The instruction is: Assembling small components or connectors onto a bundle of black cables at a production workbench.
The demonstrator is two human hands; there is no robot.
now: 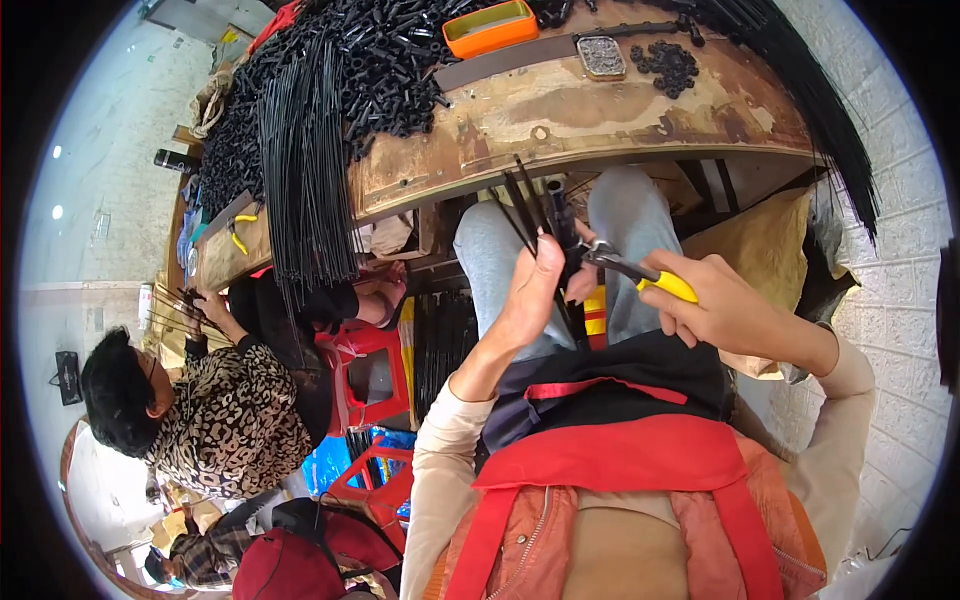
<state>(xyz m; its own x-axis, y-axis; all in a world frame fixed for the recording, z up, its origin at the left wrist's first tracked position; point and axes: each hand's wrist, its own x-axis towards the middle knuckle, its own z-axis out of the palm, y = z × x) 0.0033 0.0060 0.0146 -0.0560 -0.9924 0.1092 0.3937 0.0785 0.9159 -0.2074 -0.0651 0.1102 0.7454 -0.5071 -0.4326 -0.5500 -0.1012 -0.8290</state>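
Above my lap, my left hand (530,285) is closed around a bunch of thin black rods (525,208), which point up toward the table edge. Among them stands a thicker black tubular piece (562,215) with an open top end. My right hand (715,308) grips pliers (668,282) with yellow and black handles. Their metal jaws are at the black piece beside my left fingers; whether they bite on anything is too small to tell.
On the wooden table (580,120) lie a heap of black tubular fittings (395,80), rod bundles (305,170) overhanging the edge, an orange tray (492,46), a tin of small metal bits (600,58) and black rings (665,68). A co-worker (225,400) sits left, near a red stool (365,345).
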